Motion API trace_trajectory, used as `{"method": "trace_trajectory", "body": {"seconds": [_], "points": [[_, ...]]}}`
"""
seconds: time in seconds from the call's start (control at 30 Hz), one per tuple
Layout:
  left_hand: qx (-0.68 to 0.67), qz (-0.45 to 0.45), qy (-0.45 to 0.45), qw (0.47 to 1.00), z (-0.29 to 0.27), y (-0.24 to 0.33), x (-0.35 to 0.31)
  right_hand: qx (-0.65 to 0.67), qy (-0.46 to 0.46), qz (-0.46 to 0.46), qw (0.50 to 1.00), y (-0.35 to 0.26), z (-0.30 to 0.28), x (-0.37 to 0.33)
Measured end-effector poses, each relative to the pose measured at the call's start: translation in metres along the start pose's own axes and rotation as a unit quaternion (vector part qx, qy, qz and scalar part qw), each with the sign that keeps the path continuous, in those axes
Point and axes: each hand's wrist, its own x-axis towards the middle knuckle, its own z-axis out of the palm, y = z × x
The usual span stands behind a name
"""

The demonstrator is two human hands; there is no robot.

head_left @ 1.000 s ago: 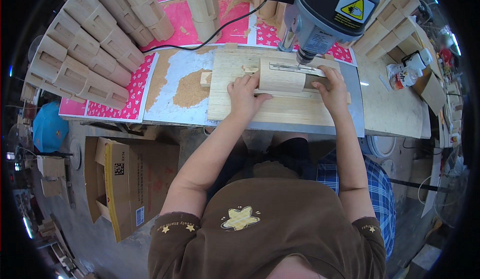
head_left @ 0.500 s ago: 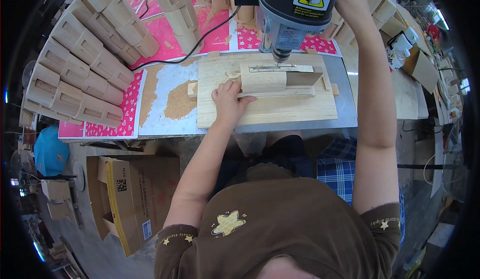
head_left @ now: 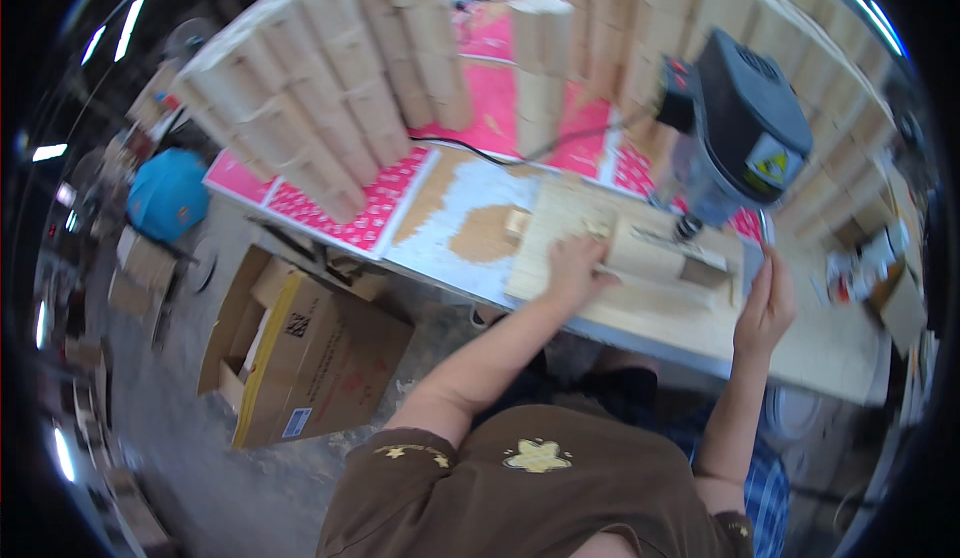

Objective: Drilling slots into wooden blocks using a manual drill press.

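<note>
My left hand (head_left: 575,270) grips the left end of a pale, rounded wooden block (head_left: 634,250), its thumb reaching along the near side. The block lies in a wooden jig on a flat wooden board (head_left: 660,316). Above the block stands a dark drill press (head_left: 752,123), its chuck (head_left: 688,227) close over the slot along the block's top. To the right of the block, my right hand (head_left: 768,306) is raised off the machine's head, with fingers stretched upward near the board's right edge. It is blurred, and nothing shows in it.
Tall stacks of slotted wooden pieces (head_left: 300,88) line the table's back and left on pink patterned sheets (head_left: 340,198). Sawdust (head_left: 487,235) lies left of the board. A black cable (head_left: 470,150) runs behind it. An open cardboard box (head_left: 320,358) stands on the floor.
My right hand has come down from the drill press head to beside the board's right end. My left hand stays on the block. The whole view has swung and tilted leftward.
</note>
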Motion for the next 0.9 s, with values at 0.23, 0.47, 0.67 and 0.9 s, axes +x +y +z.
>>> {"method": "trace_trajectory", "body": {"seconds": [0.23,0.47,0.67,0.9], "points": [[-0.028,-0.012,-0.012,0.999,-0.003,0.006,-0.007,0.055,0.029,-0.038,0.997,0.042,0.047,-0.037],[-0.037,-0.006,-0.002,0.999,-0.002,0.002,0.0,0.078,0.058,-0.053,0.994,0.043,0.025,-0.014],[-0.019,-0.008,-0.03,0.999,0.008,0.01,0.005,-0.03,0.033,-0.03,0.999,0.018,0.002,0.122],[-0.029,0.031,-0.033,0.999,0.027,0.029,0.001,-0.035,0.002,0.045,0.998,0.044,0.013,0.159]]}}
